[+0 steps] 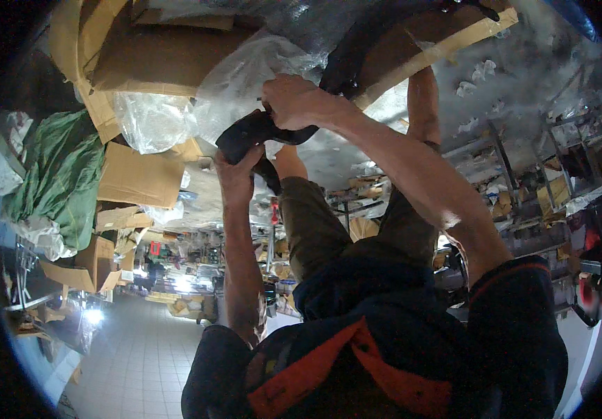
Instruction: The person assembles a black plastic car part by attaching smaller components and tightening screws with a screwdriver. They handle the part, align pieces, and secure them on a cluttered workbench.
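one black curved piece [246, 133], seemingly being worked: left hand [236, 166] gripping it, right hand [294, 101] curled, hold unclear; steadying likely needed next.

The curved part [248, 133] is recorded as black throughout its visible surface; the shirt [398, 314] is dark navy with an orange-red collar [308, 370], and the trousers [315, 223] are olive-brown. The cartons [147, 66] show plain tan-brown, the plastic film [154, 122] translucent white, and the sheet [60, 174] deep green. Floor tiles [144, 356] present pale grey in a regular grid pattern.
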A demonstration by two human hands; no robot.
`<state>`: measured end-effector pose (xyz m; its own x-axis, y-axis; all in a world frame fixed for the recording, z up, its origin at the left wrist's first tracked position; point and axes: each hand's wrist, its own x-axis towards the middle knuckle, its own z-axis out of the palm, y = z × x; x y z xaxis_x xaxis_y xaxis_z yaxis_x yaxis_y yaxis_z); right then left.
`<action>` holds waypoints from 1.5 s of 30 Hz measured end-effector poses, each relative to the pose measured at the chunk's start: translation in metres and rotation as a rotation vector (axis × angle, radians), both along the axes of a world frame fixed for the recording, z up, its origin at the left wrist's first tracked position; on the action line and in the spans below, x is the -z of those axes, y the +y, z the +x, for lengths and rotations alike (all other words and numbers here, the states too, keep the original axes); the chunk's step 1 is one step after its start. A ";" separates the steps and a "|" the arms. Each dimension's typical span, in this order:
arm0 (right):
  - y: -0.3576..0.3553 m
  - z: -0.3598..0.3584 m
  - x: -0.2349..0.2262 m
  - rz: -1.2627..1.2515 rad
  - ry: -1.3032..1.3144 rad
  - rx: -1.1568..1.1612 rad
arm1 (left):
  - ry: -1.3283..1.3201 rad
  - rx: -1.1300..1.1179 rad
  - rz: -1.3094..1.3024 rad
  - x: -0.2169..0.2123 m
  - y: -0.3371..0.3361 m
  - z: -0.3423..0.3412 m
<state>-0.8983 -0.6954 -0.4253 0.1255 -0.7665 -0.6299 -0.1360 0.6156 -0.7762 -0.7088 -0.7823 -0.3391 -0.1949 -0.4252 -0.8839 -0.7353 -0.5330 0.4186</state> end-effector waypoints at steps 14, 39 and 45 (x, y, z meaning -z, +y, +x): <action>0.001 -0.008 0.011 -0.006 -0.082 -0.119 | -0.162 0.196 0.855 0.046 -0.072 -0.075; 0.062 -0.072 -0.046 0.118 -0.226 0.780 | 0.139 1.252 0.583 0.071 -0.071 -0.115; 0.041 -0.058 -0.034 0.199 -0.186 0.663 | 0.304 1.088 0.715 0.080 -0.074 -0.107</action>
<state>-0.9559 -0.6543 -0.3911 -0.2080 -0.5910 -0.7794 0.4396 0.6553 -0.6142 -0.8162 -0.8561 -0.4187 -0.3643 0.6062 -0.7070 -0.8509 0.0917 0.5172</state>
